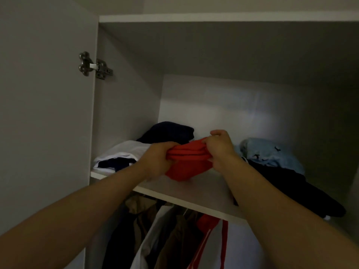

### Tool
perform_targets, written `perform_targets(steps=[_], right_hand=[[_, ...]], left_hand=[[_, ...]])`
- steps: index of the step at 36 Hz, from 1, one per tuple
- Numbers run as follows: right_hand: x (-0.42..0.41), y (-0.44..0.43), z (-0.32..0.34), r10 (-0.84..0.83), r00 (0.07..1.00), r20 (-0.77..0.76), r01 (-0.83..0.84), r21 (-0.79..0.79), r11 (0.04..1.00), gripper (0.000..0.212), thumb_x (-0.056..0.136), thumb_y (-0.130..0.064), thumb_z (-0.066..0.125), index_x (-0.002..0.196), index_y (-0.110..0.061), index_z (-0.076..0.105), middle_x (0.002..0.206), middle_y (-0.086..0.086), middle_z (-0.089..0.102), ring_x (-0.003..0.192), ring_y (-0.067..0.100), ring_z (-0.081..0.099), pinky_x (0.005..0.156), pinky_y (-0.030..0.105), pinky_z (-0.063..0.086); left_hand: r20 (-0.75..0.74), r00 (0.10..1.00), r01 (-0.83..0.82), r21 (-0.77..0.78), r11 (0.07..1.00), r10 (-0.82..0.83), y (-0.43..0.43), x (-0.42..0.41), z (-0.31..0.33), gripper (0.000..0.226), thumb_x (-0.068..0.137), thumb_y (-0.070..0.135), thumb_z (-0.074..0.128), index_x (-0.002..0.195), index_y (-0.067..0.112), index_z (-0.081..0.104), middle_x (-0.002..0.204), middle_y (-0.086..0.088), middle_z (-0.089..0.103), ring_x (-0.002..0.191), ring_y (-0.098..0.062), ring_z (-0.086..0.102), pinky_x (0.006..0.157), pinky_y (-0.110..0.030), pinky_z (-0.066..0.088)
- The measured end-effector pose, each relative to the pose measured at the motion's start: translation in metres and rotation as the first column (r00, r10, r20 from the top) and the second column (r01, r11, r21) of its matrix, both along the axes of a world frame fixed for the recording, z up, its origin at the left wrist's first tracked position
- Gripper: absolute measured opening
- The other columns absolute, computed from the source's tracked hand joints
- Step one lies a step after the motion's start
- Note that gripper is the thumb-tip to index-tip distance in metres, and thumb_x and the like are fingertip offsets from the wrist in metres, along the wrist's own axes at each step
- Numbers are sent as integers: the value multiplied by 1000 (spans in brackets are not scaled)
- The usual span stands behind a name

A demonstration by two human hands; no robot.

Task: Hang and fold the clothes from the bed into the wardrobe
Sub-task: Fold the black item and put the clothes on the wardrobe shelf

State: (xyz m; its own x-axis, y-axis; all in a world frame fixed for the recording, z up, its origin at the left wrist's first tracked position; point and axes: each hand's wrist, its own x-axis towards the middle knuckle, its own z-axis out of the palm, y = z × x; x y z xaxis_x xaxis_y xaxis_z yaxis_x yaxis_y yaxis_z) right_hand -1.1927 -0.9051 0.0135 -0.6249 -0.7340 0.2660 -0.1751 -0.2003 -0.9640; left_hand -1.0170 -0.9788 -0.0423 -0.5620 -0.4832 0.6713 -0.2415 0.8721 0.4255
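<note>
A folded red garment (187,164) sits on the wardrobe's upper shelf (206,193), near its middle. My left hand (158,158) grips its left end with curled fingers. My right hand (219,147) grips its right end from above. Both arms reach up and forward into the open wardrobe. The garment's underside rests on the shelf board.
Left of the red garment lies a white and navy folded pile (118,157) with a dark garment (171,132) behind it. To the right sit a light blue patterned garment (272,154) and a black one (295,191) overhanging the shelf. Hung clothes (167,233) fill the space below. The open door (44,113) stands at left.
</note>
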Motion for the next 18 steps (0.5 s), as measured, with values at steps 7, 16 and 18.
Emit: perform_targets(steps=[7, 16, 18], right_hand=[[32, -31, 39, 52, 998, -26, -54, -67, 996, 31, 91, 1, 46, 107, -23, 57, 111, 11, 62, 96, 27, 61, 74, 37, 54], [103, -77, 44, 111, 989, -100, -132, -247, 960, 34, 92, -5, 52, 90, -37, 61, 106, -1, 63, 90, 14, 61, 73, 26, 53], [114, -88, 23, 186, 969, -166, -198, -57, 979, 30, 93, -9, 56, 109, -33, 63, 118, 6, 63, 103, 23, 63, 90, 37, 55]], left_hand=[[114, 977, -151, -236, 960, 182, -31, 41, 68, 50, 77, -11, 62, 123, 6, 68, 114, -13, 71, 104, -25, 66, 85, -14, 37], [128, 891, -277, -605, 746, 435, -87, 107, 99, 59, 76, -1, 58, 134, 2, 55, 128, -22, 56, 121, -39, 53, 105, -46, 42], [327, 681, -250, -737, 628, 655, -98, 115, 86, 58, 87, 9, 59, 143, 10, 47, 144, -17, 48, 136, -35, 42, 119, -52, 25]])
